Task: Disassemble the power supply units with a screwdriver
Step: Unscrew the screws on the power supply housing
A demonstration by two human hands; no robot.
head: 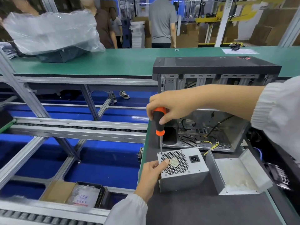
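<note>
Dark mat [203, 208] | power supply unit [183, 174] | screwdriver [158, 123] | no legible labels

Matt grey metal power supply [183, 172], perforated grille, black-orange plastic-looking screwdriver [158, 123] handle

Screwdriver [159, 125] tip at power supply [182, 169] corner, both hands gripping.

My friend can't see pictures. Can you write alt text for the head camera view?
A right hand holds a screwdriver upright, tip at a corner of a power supply that the left hand steadies; an open computer case lies behind.
</note>
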